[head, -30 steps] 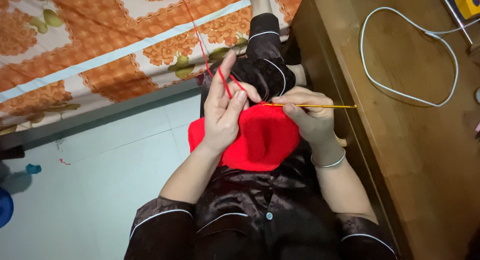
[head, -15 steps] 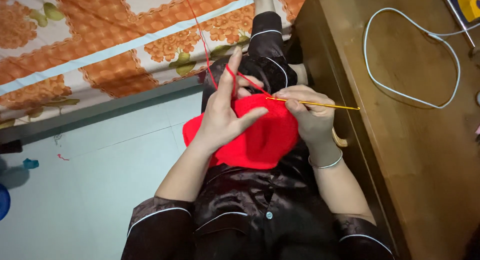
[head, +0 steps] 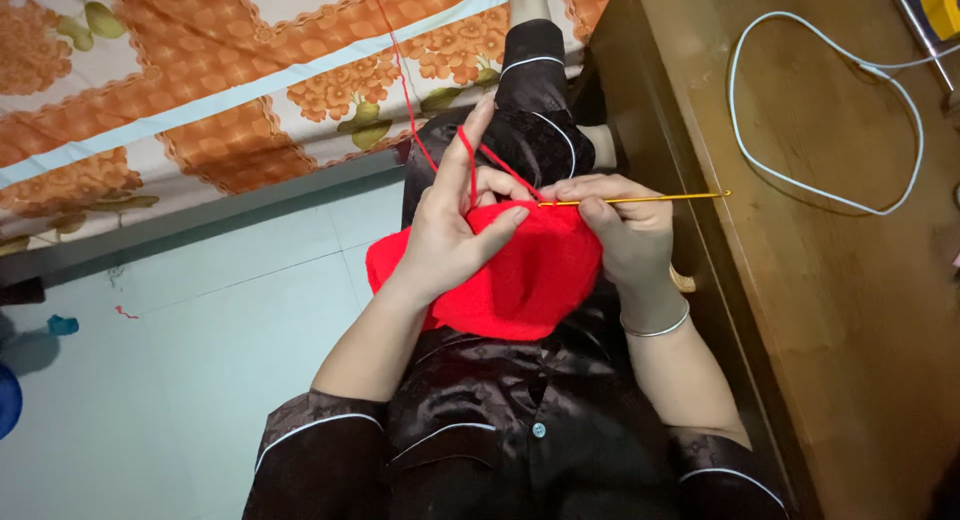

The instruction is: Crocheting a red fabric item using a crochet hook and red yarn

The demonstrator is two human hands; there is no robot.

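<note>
A red crocheted piece [head: 520, 280] lies in my lap over my dark satin clothes. My left hand [head: 455, 230] grips its upper edge, the index finger raised with red yarn [head: 405, 75] looped over it; the strand runs up toward the bed. My right hand [head: 620, 225] pinches a thin gold crochet hook [head: 650, 198] that points left into the work, its tail sticking out right over the desk edge. A silver bangle sits on my right wrist.
A wooden desk [head: 830, 310] stands close on my right, with a white cable [head: 830, 100] looped on it. A bed with an orange floral sheet [head: 200, 90] lies ahead on the left. Pale floor tiles [head: 170, 380] spread to my left, with small blue objects at the edge.
The red piece has been turned slightly and my left index finger has lifted higher with the yarn. The hook stays at the work's top edge.
</note>
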